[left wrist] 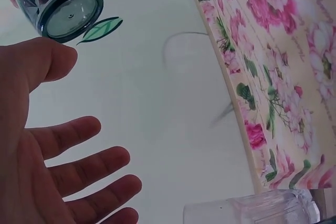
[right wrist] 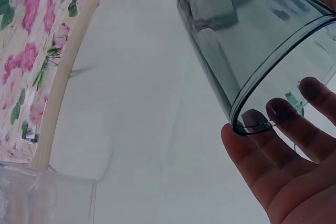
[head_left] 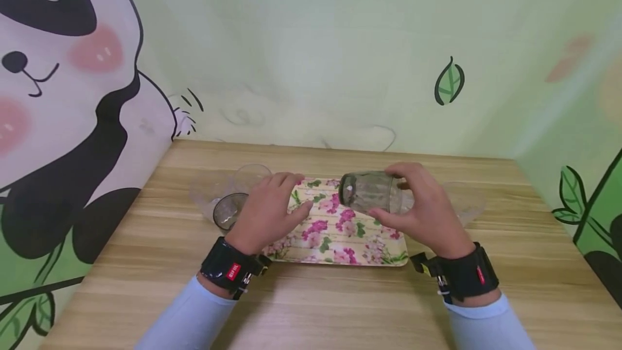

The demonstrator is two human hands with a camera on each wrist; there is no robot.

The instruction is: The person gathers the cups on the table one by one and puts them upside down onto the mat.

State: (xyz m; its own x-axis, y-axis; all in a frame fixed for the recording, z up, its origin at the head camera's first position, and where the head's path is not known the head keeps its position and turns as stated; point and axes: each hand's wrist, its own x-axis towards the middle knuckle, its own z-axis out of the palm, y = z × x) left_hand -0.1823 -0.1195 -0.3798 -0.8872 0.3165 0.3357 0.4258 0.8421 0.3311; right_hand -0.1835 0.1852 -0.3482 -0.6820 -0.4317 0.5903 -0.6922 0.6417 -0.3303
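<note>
My right hand (head_left: 427, 204) holds a grey-tinted drinking glass (head_left: 366, 190) by its rim, thumb on one side and fingers on the other. The glass is tipped on its side above the floral tray (head_left: 320, 255), its base pointing left. In the right wrist view, fingertips reach inside the mouth of the glass (right wrist: 220, 51). Over the tray's left end is my left hand (head_left: 269, 212), its fingers extended and holding nothing. The left wrist view shows these fingers spread, with the base of the glass (left wrist: 73, 14) beyond the thumb.
Left of the tray, partly behind my left hand, are a dark-tinted glass (head_left: 227, 212) and a clear cup (head_left: 250, 173). Other clear glassware (head_left: 468, 199) lies behind my right hand. A patterned wall (head_left: 301, 96) borders the wooden table (head_left: 340, 307) at the back.
</note>
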